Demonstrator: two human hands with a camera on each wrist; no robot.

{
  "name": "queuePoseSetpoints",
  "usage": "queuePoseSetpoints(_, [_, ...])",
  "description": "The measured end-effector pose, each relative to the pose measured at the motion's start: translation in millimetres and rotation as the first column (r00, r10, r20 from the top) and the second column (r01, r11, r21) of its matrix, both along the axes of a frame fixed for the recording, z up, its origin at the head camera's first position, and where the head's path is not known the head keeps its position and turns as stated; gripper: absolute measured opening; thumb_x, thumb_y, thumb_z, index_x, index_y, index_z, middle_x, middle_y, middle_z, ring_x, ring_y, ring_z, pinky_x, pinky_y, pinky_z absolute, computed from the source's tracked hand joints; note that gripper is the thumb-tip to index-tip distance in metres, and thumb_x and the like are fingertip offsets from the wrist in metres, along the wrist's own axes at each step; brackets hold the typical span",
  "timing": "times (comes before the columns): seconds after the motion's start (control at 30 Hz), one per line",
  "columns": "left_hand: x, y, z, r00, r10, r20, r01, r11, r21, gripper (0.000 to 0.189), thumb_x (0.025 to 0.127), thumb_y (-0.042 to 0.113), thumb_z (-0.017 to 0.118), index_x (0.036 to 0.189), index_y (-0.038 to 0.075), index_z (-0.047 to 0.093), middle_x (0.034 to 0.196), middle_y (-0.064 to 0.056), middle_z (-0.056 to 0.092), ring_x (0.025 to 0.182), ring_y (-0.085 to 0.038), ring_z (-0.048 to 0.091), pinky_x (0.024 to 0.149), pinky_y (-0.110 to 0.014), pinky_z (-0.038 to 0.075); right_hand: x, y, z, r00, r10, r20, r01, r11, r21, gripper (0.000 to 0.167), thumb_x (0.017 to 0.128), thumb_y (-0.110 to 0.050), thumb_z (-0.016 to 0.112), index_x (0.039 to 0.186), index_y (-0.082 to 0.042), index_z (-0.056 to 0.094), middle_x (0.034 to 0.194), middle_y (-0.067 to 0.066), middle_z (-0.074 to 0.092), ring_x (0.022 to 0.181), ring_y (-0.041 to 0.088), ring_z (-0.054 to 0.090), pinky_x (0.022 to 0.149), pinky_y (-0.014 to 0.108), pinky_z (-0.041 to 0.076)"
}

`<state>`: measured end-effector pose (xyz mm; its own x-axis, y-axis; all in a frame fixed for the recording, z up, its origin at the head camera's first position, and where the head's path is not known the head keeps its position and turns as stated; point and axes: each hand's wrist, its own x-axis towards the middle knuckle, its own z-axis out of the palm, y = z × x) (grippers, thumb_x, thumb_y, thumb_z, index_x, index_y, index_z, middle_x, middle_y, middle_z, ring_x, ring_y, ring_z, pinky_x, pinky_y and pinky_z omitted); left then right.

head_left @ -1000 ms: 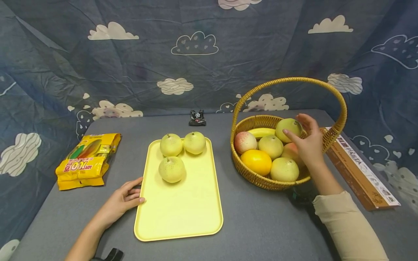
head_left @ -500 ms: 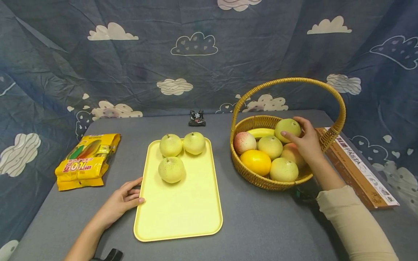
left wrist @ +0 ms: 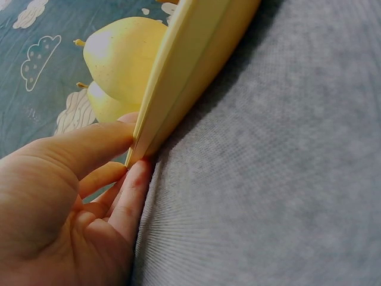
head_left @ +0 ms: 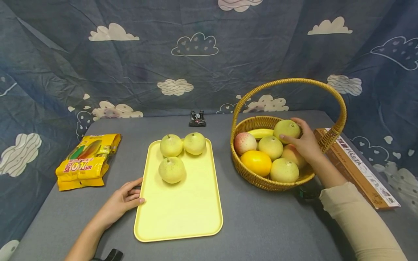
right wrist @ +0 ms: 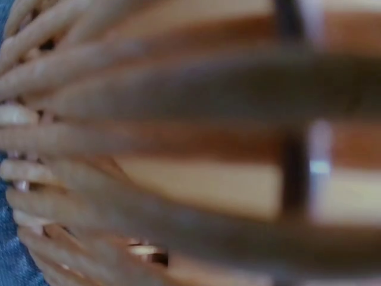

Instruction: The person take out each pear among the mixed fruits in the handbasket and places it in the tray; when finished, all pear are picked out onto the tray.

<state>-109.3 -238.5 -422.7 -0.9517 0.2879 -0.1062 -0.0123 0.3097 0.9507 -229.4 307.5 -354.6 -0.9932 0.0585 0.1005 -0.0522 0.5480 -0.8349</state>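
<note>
My left hand (head_left: 121, 203) pinches the left rim of the yellow tray (head_left: 183, 217), thumb on the rim and fingers below it in the left wrist view. Three pale green pears (head_left: 171, 170) sit at the tray's far end. Inside the wicker basket (head_left: 254, 177), my right hand (head_left: 305, 141) holds a green pear (head_left: 286, 131) at the back right, thumb in front and fingers behind. Around that pear lie two more pears (head_left: 285, 170), a banana (head_left: 261, 133), a reddish peach (head_left: 245, 143), an orange-yellow fruit (head_left: 256, 163) and another peach-coloured fruit (head_left: 292, 155). The right wrist view is blurred wickerwork (right wrist: 149, 89).
The basket's tall handle (head_left: 290, 80) arches above the right hand. A pasta box (head_left: 359, 170) lies right of the basket. A yellow snack bag (head_left: 86, 161) lies on the left, and a small black packet (head_left: 197, 118) at the back. A cloud-print cloth hangs behind the table.
My right hand and the green pear have shifted slightly left and down within the basket, and the forearm has swung a little right. The left hand and tray stay put.
</note>
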Motion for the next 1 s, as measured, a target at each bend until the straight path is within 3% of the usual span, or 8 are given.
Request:
queuePoseSetpoints(0.17, [-0.7, -0.1, -0.6, 1.000, -0.002, -0.006, 0.002, 1.000, -0.006, 0.071, 0.081, 0.017, 0.068, 0.140, 0.004, 0.031, 0.127, -0.020, 0.036, 0.102, -0.015, 0.049, 0.082, -0.019, 0.046, 2.1, -2, 0.6, 0.998, -0.050, -0.047, 0.052, 0.998, 0.036, 0.079, 0.080, -0.034, 0.068, 0.142, -0.013, 0.023, 0.136, 0.021, 0.027, 0.113, 0.038, 0.038, 0.086, 0.046, 0.038])
queuePoseSetpoints(0.4, [-2.6, 1.0, -1.3, 1.000, -0.006, 0.006, 0.006, 1.000, 0.001, 0.071, 0.081, 0.018, 0.068, 0.140, 0.003, 0.030, 0.127, -0.020, 0.035, 0.101, -0.014, 0.050, 0.081, -0.020, 0.046, 10.7, -6, 4.3, 0.980, -0.128, -0.151, 0.131, 0.991, 0.012, 0.071, 0.078, -0.030, 0.070, 0.137, -0.017, 0.033, 0.123, 0.008, 0.035, 0.094, 0.017, 0.046, 0.066, 0.014, 0.042])
queuePoseSetpoints(0.6, [-2.0, 1.1, -0.7, 1.000, -0.004, 0.002, 0.004, 1.000, 0.009, 0.071, 0.081, 0.016, 0.068, 0.140, 0.003, 0.030, 0.127, -0.020, 0.035, 0.102, -0.016, 0.050, 0.081, -0.019, 0.046, 26.5, -17, 15.8, 0.957, -0.148, -0.251, 0.141, 0.989, -0.045, 0.065, 0.077, -0.020, 0.073, 0.133, -0.017, 0.041, 0.112, 0.000, 0.038, 0.084, 0.007, 0.049, 0.067, 0.013, 0.040])
queuePoseSetpoints(0.7, [-1.6, 0.8, -0.7, 1.000, -0.004, -0.003, 0.004, 1.000, 0.011, 0.070, 0.081, 0.015, 0.068, 0.140, 0.003, 0.031, 0.127, -0.020, 0.035, 0.101, -0.016, 0.050, 0.081, -0.019, 0.046, 38.9, -29, 24.4, 0.949, -0.107, -0.297, 0.086, 0.993, -0.084, 0.061, 0.078, -0.015, 0.071, 0.132, -0.016, 0.043, 0.111, -0.001, 0.040, 0.086, 0.010, 0.050, 0.068, 0.012, 0.043])
queuePoseSetpoints(0.8, [-1.2, 0.3, -0.6, 1.000, -0.005, -0.003, 0.005, 1.000, 0.011, 0.070, 0.081, 0.015, 0.068, 0.140, 0.003, 0.031, 0.127, -0.021, 0.035, 0.102, -0.016, 0.049, 0.081, -0.020, 0.046, 52.6, -45, 33.6, 0.945, -0.029, -0.325, -0.019, 0.989, -0.144, 0.058, 0.080, -0.008, 0.067, 0.133, -0.013, 0.042, 0.116, 0.001, 0.041, 0.091, 0.014, 0.051, 0.069, 0.013, 0.046])
queuePoseSetpoints(1.0, [-0.9, -0.7, 0.3, 1.000, 0.001, 0.009, -0.001, 1.000, 0.002, 0.071, 0.081, 0.016, 0.068, 0.140, 0.004, 0.030, 0.128, -0.020, 0.035, 0.102, -0.016, 0.049, 0.082, -0.020, 0.046, 74.2, -85, 46.5, 0.929, 0.157, -0.336, -0.252, 0.932, -0.261, 0.059, 0.080, 0.004, 0.062, 0.133, -0.009, 0.040, 0.124, 0.008, 0.040, 0.097, 0.020, 0.050, 0.072, 0.019, 0.049])
